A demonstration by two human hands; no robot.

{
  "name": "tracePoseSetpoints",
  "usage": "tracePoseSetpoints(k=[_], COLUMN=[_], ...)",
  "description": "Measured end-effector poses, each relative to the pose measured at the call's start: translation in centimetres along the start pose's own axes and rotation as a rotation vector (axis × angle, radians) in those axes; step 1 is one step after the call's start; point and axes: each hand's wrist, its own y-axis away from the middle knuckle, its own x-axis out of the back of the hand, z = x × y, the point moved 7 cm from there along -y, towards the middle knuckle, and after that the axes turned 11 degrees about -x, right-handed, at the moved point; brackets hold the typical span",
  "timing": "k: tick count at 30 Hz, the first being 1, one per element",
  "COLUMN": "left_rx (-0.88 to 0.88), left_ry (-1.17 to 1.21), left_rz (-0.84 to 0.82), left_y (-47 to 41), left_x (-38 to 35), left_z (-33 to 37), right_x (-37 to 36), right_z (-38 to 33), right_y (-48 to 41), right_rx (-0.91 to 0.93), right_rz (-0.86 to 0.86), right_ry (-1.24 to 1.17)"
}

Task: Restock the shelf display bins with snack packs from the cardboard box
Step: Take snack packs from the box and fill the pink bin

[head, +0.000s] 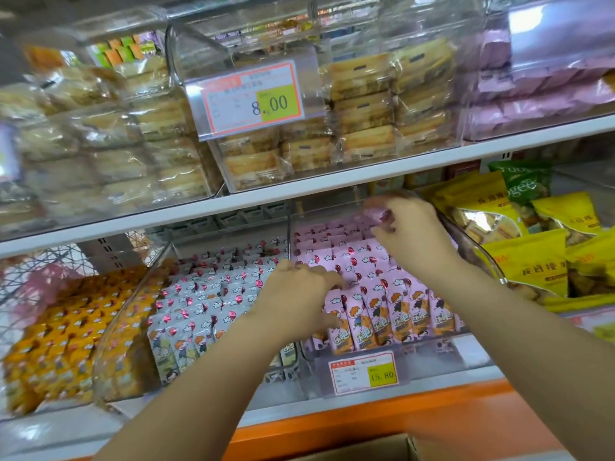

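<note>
Pink snack packs (pixel 376 287) with a cartoon figure fill a clear display bin (pixel 429 352) on the lower shelf. My left hand (pixel 299 291) reaches into the front rows, fingers spread and curved over the packs' tops. My right hand (pixel 409 227) is farther back over the same bin and pinches a pink pack (pixel 374 207) at its top edge. A corner of the cardboard box (pixel 359 450) shows at the bottom of the view.
White packs (pixel 199 311) fill the bin to the left, orange packs (pixel 63 327) the one beyond. Yellow bags (pixel 529 261) sit in the bin to the right. The upper shelf (pixel 299 191) holds clear bins of pastry packs just above my right hand. A price tag (pixel 364 372) hangs in front.
</note>
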Motion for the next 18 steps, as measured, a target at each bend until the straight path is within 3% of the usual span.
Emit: tracePoseSetpoints(k=[2,5,8,11,18], left_rx=[0.016,0.098,0.199,0.211,0.227], left_ry=[0.126,0.273,0.488,0.588,0.564], left_rz=[0.088,0.273,0.401,0.398,0.372], left_y=[0.4,1.7,3.3,4.0,5.8], left_x=[0.8,2.4,3.3,3.7,3.0], left_z=[-0.2,-1.4,-2.5,-2.2,-2.9], right_x=[2.2,3.3,3.4,2.3,-2.8], right_z=[-0.2,-0.9,-1.9,-2.7,-4.6], right_y=[0.3,1.5,2.8,3.2,4.6], right_rx=[-0.023,-0.031,0.0,-0.002,0.051], right_rz=[-0.002,-0.154,-0.23,-0.271,-0.427], right_ry=[-0.142,-0.351,-0.384,-0.35,-0.191])
